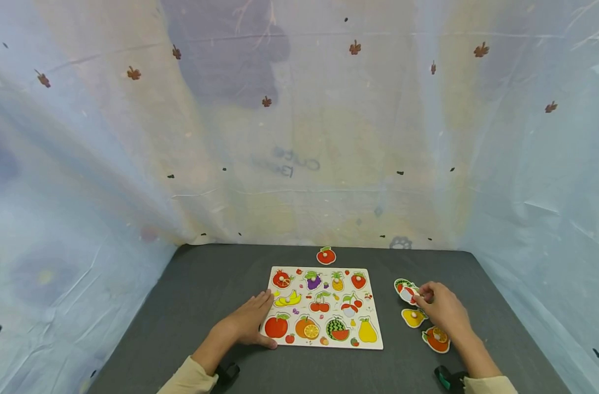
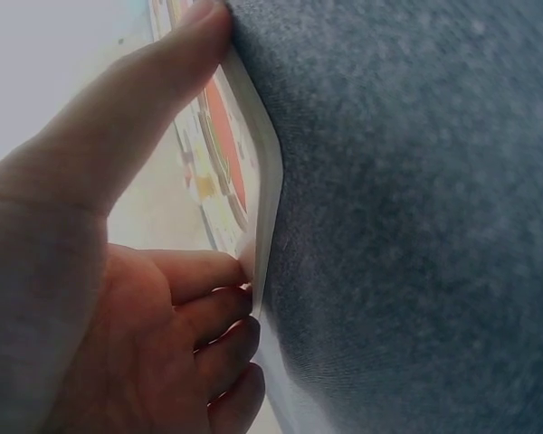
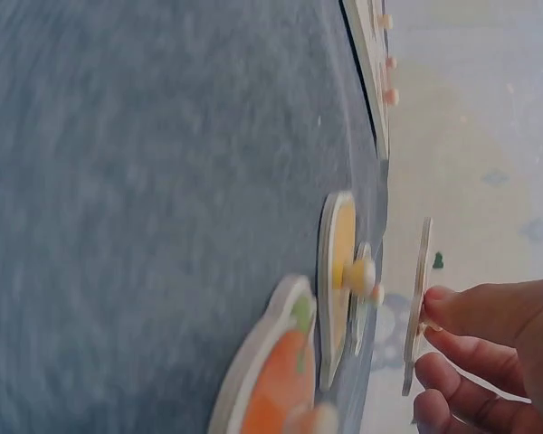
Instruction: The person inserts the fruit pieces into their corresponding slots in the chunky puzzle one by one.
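A white fruit puzzle board (image 1: pixel 299 340) lies on the dark table, printed with bright fruit. My left hand (image 1: pixel 252 320) rests against its left side, the thumb at the near left corner and the fingertips at the side edge (image 2: pixel 270 194). My right hand (image 1: pixel 444 309) pinches a red-and-white fruit puzzle piece (image 1: pixel 407 295) by its knob; the right wrist view shows this piece (image 3: pixel 418 312) edge-on, apart from the cloth. A watermelon piece (image 1: pixel 400 283) is partly hidden behind it. Nearer lie a pear piece (image 1: pixel 413 317) and an orange piece (image 1: pixel 435 340).
Beyond the board's far edge lies a red apple-like piece (image 1: pixel 326 256). Some fruit on the board's far row carry small knobs (image 3: pixel 392 97). A patterned pale curtain (image 1: pixel 319 137) hangs behind and around the grey-black table (image 1: pixel 210 284).
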Tool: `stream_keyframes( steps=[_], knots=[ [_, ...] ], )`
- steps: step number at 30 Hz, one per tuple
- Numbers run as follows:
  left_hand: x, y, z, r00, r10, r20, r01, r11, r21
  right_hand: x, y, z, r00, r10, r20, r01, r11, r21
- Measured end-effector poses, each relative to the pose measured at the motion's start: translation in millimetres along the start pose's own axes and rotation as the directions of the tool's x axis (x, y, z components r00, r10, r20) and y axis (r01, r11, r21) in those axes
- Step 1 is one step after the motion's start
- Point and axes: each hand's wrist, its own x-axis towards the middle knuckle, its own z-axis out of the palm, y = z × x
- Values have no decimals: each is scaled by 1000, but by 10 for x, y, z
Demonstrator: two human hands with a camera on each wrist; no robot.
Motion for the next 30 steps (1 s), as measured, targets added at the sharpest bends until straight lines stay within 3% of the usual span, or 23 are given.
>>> stream_keyframes(
  steps=[15, 30],
  knots=[
    [11, -6, -2, 1000, -7, 3, 7, 1000, -3, -32, -343, 194, 995, -94, -12, 94, 996, -2],
    [13, -7, -5, 1000, -8, 3, 8, 1000, 1, -58, -686, 314, 976, -218, -26, 219, 975, 35]
  ],
)
